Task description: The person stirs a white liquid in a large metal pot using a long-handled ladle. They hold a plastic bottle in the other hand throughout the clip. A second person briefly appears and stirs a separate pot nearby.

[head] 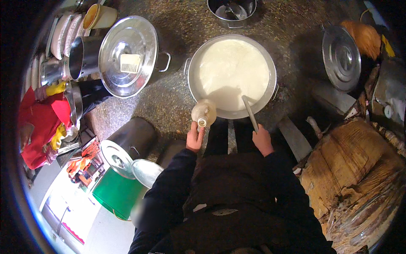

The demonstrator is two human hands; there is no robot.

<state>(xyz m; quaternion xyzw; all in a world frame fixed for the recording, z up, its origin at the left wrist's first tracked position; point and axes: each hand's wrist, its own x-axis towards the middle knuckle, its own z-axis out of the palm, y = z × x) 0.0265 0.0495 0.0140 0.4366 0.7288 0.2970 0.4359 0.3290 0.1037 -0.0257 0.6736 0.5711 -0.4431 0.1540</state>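
A wide metal pot point(193, 83) stands on the floor before me, filled with a creamy white liquid point(234, 70). My left hand point(194, 139) grips a rounded, pale translucent bottle point(204, 110) at the pot's near left rim. The bottle's mouth faces up towards me, and no cap shows on it. My right hand point(262, 141) holds a light-coloured rod-like handle point(250, 111), which slants into the liquid near the front of the pot. Its lower end is hidden under the surface.
At left, a large metal lid point(108, 63) bears a white toothed scraper point(130, 63). A co-worker in red point(44, 123) is beyond it. A green bucket point(119, 192), another lid point(341, 58), a dark pot point(231, 23) and a brown wrapped bundle point(345, 158) stand around me.
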